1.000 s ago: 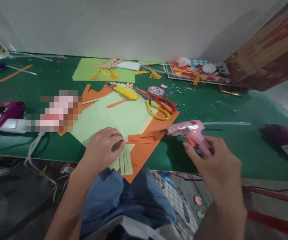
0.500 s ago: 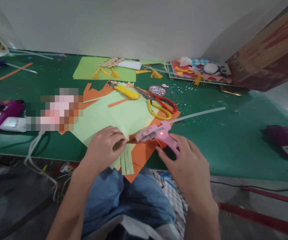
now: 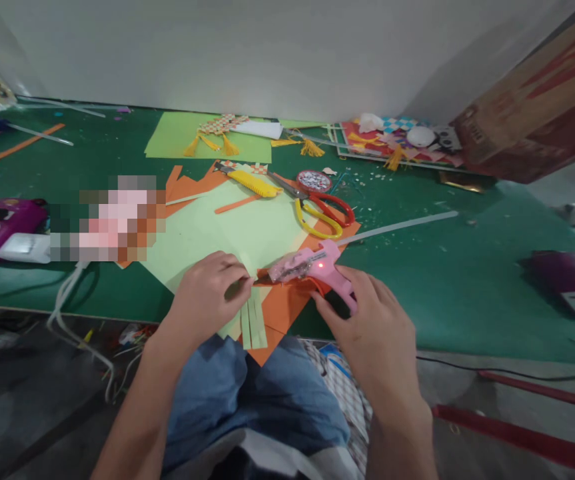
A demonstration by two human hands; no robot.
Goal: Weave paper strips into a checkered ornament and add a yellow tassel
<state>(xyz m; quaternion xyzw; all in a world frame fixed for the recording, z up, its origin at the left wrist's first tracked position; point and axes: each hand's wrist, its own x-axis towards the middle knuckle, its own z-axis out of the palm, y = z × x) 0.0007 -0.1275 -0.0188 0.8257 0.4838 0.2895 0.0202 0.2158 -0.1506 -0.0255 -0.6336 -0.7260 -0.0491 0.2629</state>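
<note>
R hand [image 3: 374, 327] has its grip round the handle of the pink glue gun [image 3: 302, 263], red light lit on its side; gun's over the front-centre of the tabletop [image 3: 467, 280], nozzle pointing L, right by the L hand [image 3: 212, 287]. Glue stick [image 3: 402, 227] juts from gun's rear twd the right edge. L grip's closed, thumb & index pinching paper strips [image 3: 253, 327] nr mid front edge; pale green ones run twd that edge, orange ones go R, partly hidden by the nozzle. Exact contact pt too small to tell.

Underneath: pale green sheet [image 3: 207, 227] atop orange sheet [image 3: 284, 313], whose near corner overhangs the front edge. Yellow cutter [image 3: 254, 183] & scissors [image 3: 301, 197] lie at the sheets' far side, w/ a round dish [image 3: 314, 181] of small bits just beside the scissors. Along back edge: bright green sheet [image 3: 177, 137] w/ checked woven piece [image 3: 223, 125], yellow tassels on it. Purple power strip [image 3: 4, 227] nr left edge, another purple unit [image 3: 570, 283] nr right edge; brown box [image 3: 532, 113] at back-right corner.
</note>
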